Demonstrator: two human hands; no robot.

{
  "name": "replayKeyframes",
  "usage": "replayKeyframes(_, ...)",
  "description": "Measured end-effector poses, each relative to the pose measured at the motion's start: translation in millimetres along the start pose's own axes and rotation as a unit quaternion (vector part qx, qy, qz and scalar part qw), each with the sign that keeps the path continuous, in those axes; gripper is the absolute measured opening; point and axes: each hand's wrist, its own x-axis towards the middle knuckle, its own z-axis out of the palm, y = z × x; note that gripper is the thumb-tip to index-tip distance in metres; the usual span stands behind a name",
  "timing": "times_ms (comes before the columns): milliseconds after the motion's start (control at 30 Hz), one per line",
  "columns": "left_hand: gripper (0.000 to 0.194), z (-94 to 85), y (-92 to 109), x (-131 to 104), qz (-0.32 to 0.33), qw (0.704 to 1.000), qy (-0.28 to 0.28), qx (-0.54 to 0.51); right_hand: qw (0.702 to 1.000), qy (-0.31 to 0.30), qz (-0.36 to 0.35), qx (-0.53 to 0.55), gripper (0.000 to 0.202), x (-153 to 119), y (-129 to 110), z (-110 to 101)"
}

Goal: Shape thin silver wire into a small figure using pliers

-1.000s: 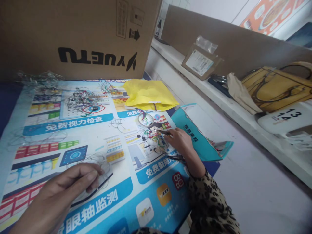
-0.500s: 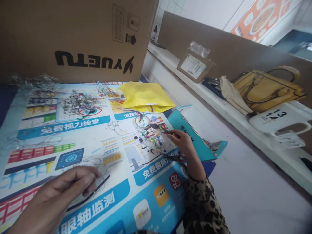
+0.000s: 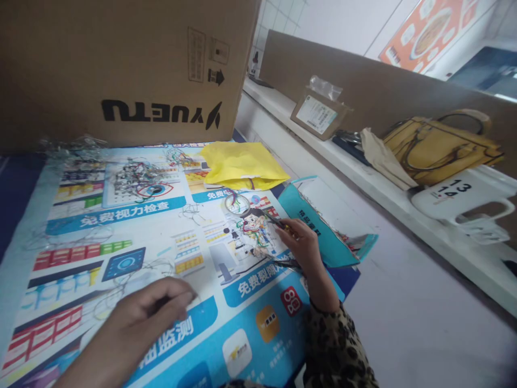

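My left hand (image 3: pixel 155 312) is over the lower left of the printed sheet, thumb and fingers pinched together; whatever lies between them is too fine or blurred to make out. My right hand (image 3: pixel 301 240) is closed on a slim dark pointed tool (image 3: pixel 273 217), whose tip points up and left. Beneath that tip is a tangle of coloured thin wires (image 3: pixel 254 234). A second dark tool (image 3: pixel 287 264) lies just below the hand. Close by are a clear round ring (image 3: pixel 236 204) with coloured strands and a loose clear wire tangle (image 3: pixel 194 212).
A yellow pouch (image 3: pixel 246 164) and an open teal box (image 3: pixel 307 215) lie beyond my right hand. More wire bunches (image 3: pixel 135 173) lie farther back, before a large cardboard box (image 3: pixel 161 64). A ledge on the right bears a white mug (image 3: pixel 456 202) and yellow handbag (image 3: pixel 440 145).
My left hand has moved right and slightly down, its fingers still pinched. My right hand stays near the coloured wires with the pointed tool. The view has shifted slightly.
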Motion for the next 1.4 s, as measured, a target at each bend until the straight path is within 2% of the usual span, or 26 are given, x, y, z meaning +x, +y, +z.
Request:
replayKeyframes(67,0.032,14.1,15.9,6.3,0.015,0.998,-0.048,0.029,0.999,0.007,-0.035,0.002,0.020,-2.5,-7.0,-0.7)
replayKeyframes(167,0.027,36.5,37.0,21.5,0.055,0.995,-0.066,0.048,0.998,0.019,-0.059,0.012,0.018,-5.8,-14.5,-2.9)
replayKeyframes(267,0.020,55.7,53.6,35.9,0.086,0.994,-0.059,0.032,0.997,0.029,-0.069,0.025,0.018,-8.3,-18.2,-4.5)
replayKeyframes(333,0.032,64.3,59.7,41.6,0.085,0.996,-0.018,-0.010,0.996,0.035,-0.074,0.032,0.017,-9.8,-19.8,-4.2)
replayKeyframes(433,0.046,70.2,58.1,44.5,0.068,0.992,0.008,-0.110,0.995,0.036,-0.081,0.051,0.017,-13.0,-23.0,-0.2)
replayKeyframes(533,0.050,71.5,48.9,44.0,0.027,0.969,-0.015,-0.247,0.993,0.029,-0.098,0.059,0.017,-17.5,-29.2,7.6)
replayKeyframes(633,0.043,72.7,41.6,42.3,0.005,0.937,-0.029,-0.348,0.991,0.013,-0.116,0.066,0.016,-22.5,-38.3,15.5)
replayKeyframes(733,0.031,73.0,38.8,39.3,0.010,0.915,-0.006,-0.404,0.990,-0.001,-0.116,0.077,0.015,-28.1,-48.3,20.4)
replayKeyframes(833,0.026,66.6,38.0,34.6,0.030,0.904,0.015,-0.426,0.990,-0.013,-0.106,0.092,0.014,-34.7,-55.4,26.2)
replayKeyframes(900,0.023,55.4,38.0,30.9,0.049,0.912,0.040,-0.406,0.990,-0.018,-0.100,0.096,0.014,-39.4,-56.8,33.9)
replayKeyframes(967,0.019,38.2,38.9,27.1,0.088,0.916,0.101,-0.377,0.992,-0.009,-0.097,0.081,0.017,-43.4,-55.9,45.6)
replayKeyframes(1033,0.014,17.3,41.2,23.2,0.148,0.898,0.174,-0.377,0.993,-0.027,-0.119,0.006,0.022,-44.9,-54.9,60.2)
replayKeyframes(1133,0.010,-11.3,45.7,16.1,0.204,0.864,0.245,-0.389,0.970,-0.113,-0.158,-0.144,0.028,-38.9,-57.3,82.6)
replayKeyframes(1233,0.007,-26.2,48.1,9.6,0.220,0.867,0.266,-0.360,0.939,-0.165,-0.153,-0.259,0.026,-23.6,-60.8,100.5)
replayKeyframes(1333,0.007,-28.3,46.9,8.0,0.212,0.885,0.270,-0.314,0.936,-0.163,-0.132,-0.282,0.025,-7.7,-55.4,108.7)
replayKeyframes(1400,0.008,-26.9,44.8,10.0,0.212,0.898,0.263,-0.282,0.938,-0.150,-0.108,-0.295,0.023,-1.3,-46.1,106.7)
